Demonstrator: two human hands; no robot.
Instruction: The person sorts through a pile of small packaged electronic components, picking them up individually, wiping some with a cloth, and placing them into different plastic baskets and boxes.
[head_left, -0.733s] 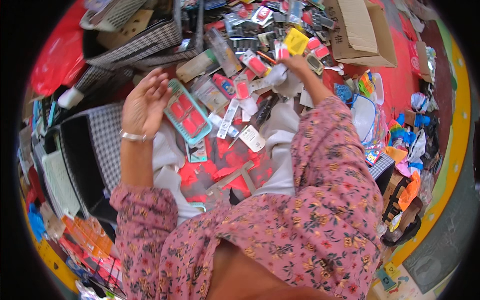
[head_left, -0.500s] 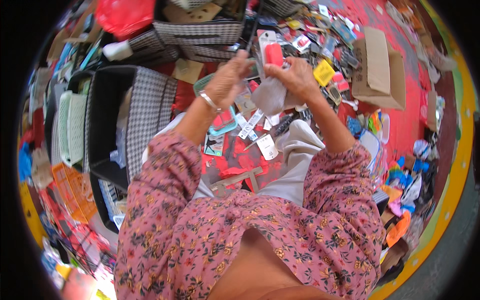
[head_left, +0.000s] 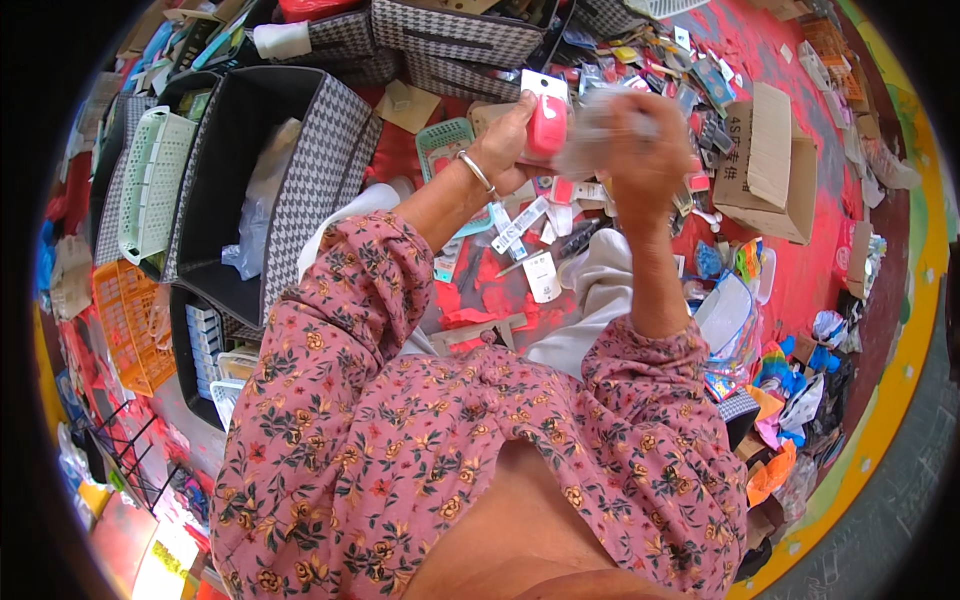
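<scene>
Left hand (head_left: 510, 140) raised above the lap, fingers curled round a small carded item (head_left: 546, 118): glossy pink plastic oval on a white backing card with a hang hole at the top. Metal bangle (head_left: 477, 171) on that wrist. Right hand (head_left: 640, 150) level with it, just beside, fingers closed on a crumpled clear plastic bag (head_left: 590, 128), thin and wrinkled film, touching the card's right edge. Both sleeves pink floral fabric.

Surroundings: red floor mat (head_left: 800, 280) densely littered with small blister packs and white tags. Below the hands a white rectangular tag (head_left: 541, 276) and a light cloth (head_left: 600, 290) over the lap. Teal perforated plastic tray (head_left: 445, 150) partly hidden behind the left wrist. To the left, a black fabric bin with houndstooth sides (head_left: 310, 190), open top, a clear bag slumped inside; a white lattice basket (head_left: 150, 180) and an orange one (head_left: 125, 320) beyond it. To the right, an open brown cardboard box (head_left: 765, 160), flaps up. The forearms block the clutter directly under the hands.
</scene>
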